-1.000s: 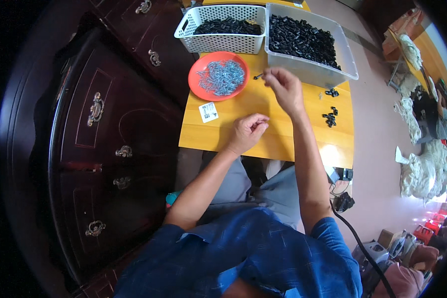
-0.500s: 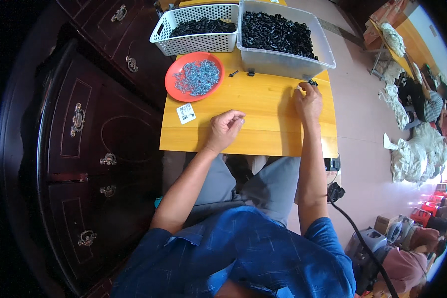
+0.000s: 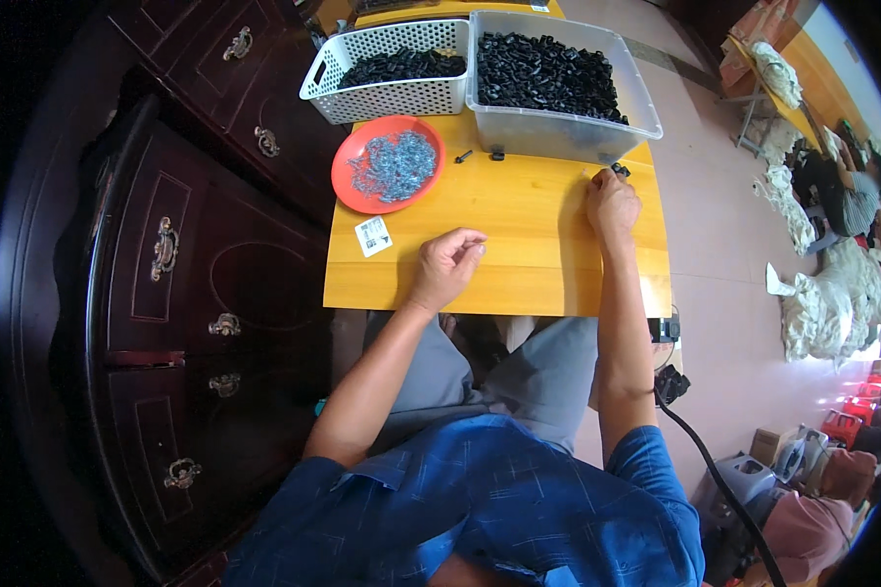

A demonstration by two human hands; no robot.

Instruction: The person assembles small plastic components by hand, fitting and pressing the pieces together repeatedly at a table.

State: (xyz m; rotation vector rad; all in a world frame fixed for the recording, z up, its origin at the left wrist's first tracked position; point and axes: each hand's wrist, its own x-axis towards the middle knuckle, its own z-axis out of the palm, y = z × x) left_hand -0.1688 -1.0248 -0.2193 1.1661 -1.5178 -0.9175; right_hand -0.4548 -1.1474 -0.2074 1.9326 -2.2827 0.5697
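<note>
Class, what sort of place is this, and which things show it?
Probably a small assembly workshop: a translucent bin of black parts, a red plate of small silvery pieces, and a yellow worktable.

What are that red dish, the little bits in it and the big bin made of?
Red dish: probably plastic, smooth, evenly coloured.
Little bits: likely metal, from their silvery glints, though too small to be sure.
Big bin: seemingly plastic, its walls cloudy, half see-through.

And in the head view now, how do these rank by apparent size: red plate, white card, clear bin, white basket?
From largest to smallest:
1. Clear bin
2. White basket
3. Red plate
4. White card
</note>
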